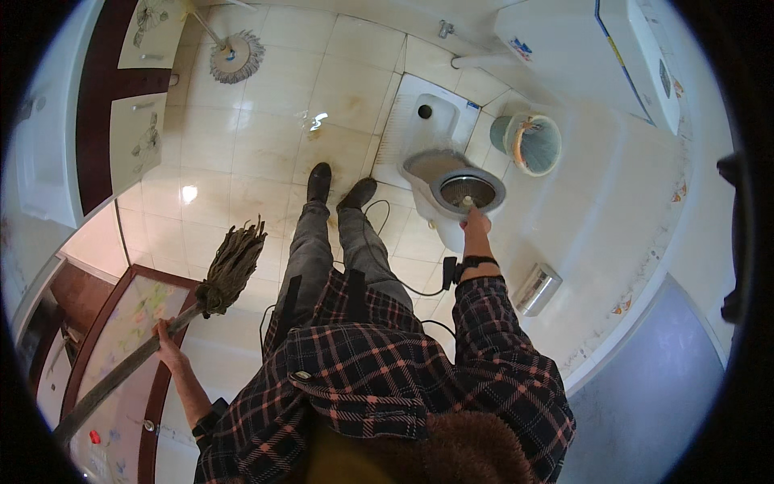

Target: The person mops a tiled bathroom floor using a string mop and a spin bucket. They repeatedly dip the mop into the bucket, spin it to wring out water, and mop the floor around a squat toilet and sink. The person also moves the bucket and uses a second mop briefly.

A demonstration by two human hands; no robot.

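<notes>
My left hand is wrapped around the long grey handle of a string mop. Its dark, matted mop head hangs in the air beside my legs. With my right hand I grip the near rim of a grey-and-white mop bucket, next to its round metal wringer basket. A pale knob shows in the middle of the basket, close to my fingers. The bucket overlaps the near end of a white squat toilet; whether it is lifted or rests on the floor cannot be told.
A round string mop stands near the vanity cabinet at left. Beyond the bucket is a waste bin with a liner. A metal paper holder is on the right wall. Brownish wet stains mark the tiled floor. A dark cable crosses my legs.
</notes>
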